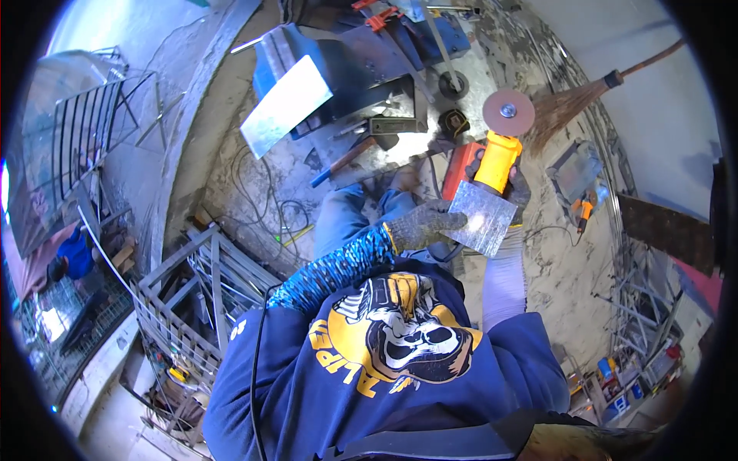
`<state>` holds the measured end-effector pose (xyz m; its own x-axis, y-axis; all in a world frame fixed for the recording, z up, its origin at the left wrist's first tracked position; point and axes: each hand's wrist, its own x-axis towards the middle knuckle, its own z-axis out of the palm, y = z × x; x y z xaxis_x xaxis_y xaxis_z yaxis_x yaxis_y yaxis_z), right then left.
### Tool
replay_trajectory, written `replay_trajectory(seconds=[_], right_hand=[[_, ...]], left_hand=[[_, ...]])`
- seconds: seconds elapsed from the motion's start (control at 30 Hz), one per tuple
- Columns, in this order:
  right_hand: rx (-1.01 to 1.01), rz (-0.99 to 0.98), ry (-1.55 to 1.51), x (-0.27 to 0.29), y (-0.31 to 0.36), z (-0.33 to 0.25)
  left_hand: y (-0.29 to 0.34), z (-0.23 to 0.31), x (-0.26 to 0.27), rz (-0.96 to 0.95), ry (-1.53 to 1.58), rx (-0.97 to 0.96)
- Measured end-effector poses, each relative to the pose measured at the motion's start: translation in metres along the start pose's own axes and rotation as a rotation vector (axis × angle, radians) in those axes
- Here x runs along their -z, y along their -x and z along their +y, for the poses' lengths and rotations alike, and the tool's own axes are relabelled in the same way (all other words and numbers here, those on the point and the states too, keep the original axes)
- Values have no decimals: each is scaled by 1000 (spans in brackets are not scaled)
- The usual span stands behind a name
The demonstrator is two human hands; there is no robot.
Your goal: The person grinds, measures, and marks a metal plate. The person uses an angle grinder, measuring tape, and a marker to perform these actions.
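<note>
My left hand (425, 229), in a dark grey work glove, is closed on the edge of a square piece of sheet metal (484, 219) with a shiny grey face. The sheet is tilted toward me in front of my chest. Just beyond it, my gloved right hand (519, 190) is wrapped round the yellow body of an angle grinder (499, 160). The grinder's reddish-brown disc (520, 121) points away from me, its face and centre nut turned up. Part of the right hand and the grinder's rear end are hidden behind the sheet.
A bright metal sheet (288, 106) leans on a blue block-like object. A hammer (346, 160), a tape measure (453, 123) and a red object (459, 163) lie nearby. At right are a broom (573, 106) and an orange power tool (586, 210). Cables (265, 196) and metal frames (188, 269) lie left.
</note>
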<state>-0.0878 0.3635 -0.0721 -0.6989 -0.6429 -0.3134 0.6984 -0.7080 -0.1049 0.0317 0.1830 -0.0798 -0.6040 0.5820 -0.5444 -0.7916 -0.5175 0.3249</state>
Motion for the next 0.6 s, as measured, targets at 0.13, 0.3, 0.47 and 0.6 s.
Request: replay_trajectory(seconds=[0.13,0.3,0.47,0.6], right_hand=[[95,127,-26,7,-2,10],[91,218,315,82,-3,-6],[98,366,675,146,-24,-48],[214,510,813,183,-60,-86]], left_hand=[[-17,-3,10,-47,94,-55],[-41,-11,37,-106,-185,-104],[-40,-32,99,2,-76,-179],[-40,-31,138,14,-36,-494]])
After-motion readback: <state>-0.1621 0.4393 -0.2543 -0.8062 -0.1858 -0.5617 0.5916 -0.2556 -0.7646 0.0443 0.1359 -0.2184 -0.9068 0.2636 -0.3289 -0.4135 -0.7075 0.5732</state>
